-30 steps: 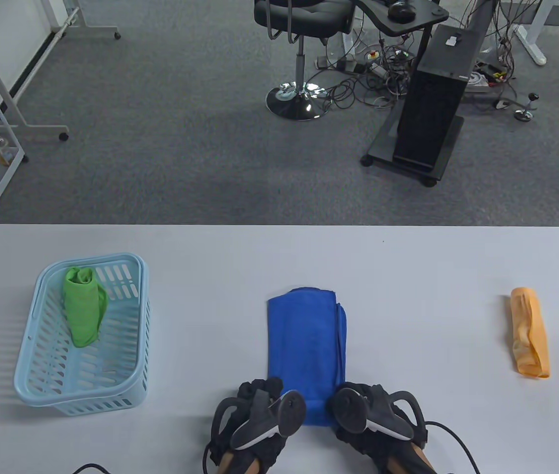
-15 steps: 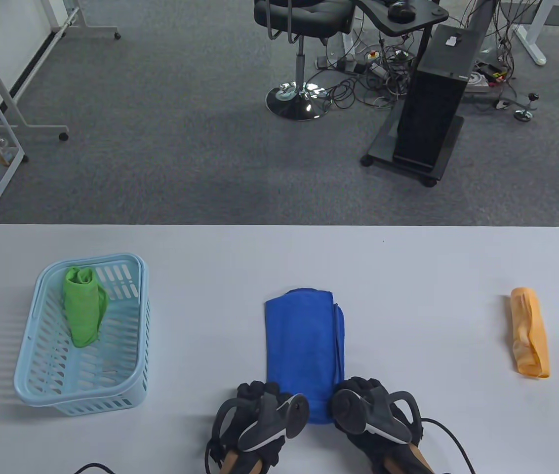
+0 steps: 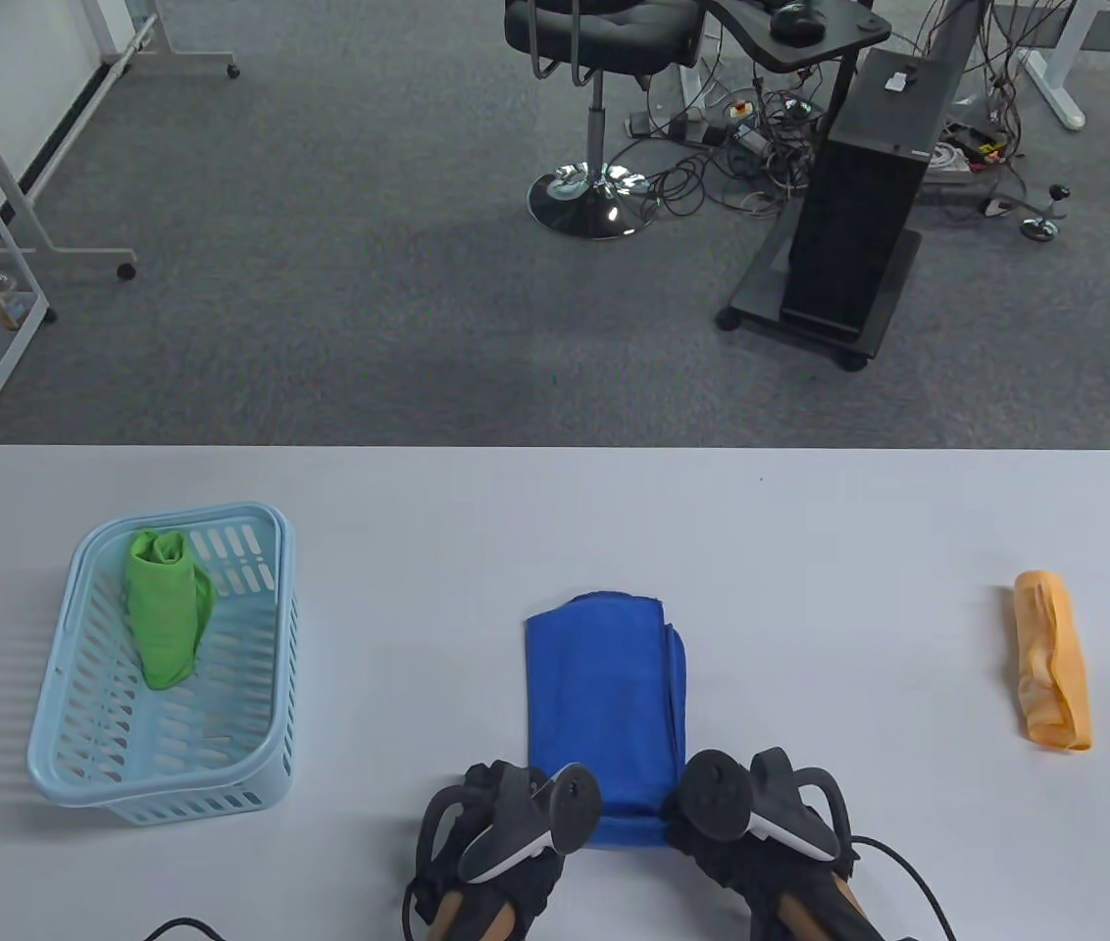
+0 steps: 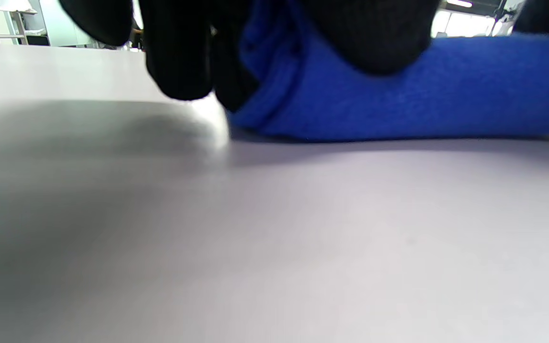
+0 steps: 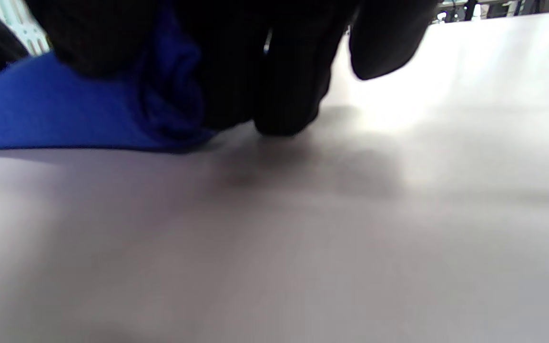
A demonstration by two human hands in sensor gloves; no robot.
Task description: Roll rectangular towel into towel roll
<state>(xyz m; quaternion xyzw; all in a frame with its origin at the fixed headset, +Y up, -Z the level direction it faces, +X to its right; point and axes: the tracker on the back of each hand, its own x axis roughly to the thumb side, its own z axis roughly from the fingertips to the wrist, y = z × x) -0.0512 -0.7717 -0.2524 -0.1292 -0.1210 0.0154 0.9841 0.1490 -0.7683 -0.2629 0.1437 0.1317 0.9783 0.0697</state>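
Note:
A blue towel [image 3: 604,686], folded into a long strip, lies in the middle of the table, its long side running away from me. My left hand [image 3: 506,818] grips its near-left corner and my right hand [image 3: 756,818] grips its near-right corner. The near end [image 3: 626,831] is turned up into a low roll. In the left wrist view black gloved fingers [image 4: 179,52] curl over the blue towel [image 4: 398,95]. In the right wrist view gloved fingers [image 5: 274,71] wrap the edge of the blue towel [image 5: 65,114]. The trackers hide the fingertips from above.
A light blue basket [image 3: 75,774] at the left holds a rolled green towel [image 3: 163,608]. A rolled orange towel [image 3: 1053,659] lies at the right. The white table [image 3: 859,549] ends at its far edge, with an office chair [image 3: 604,108] and cables beyond.
The towel's far end has slid toward me and the strip looks shorter. Both hands have turned at the near end, where a small roll has formed.

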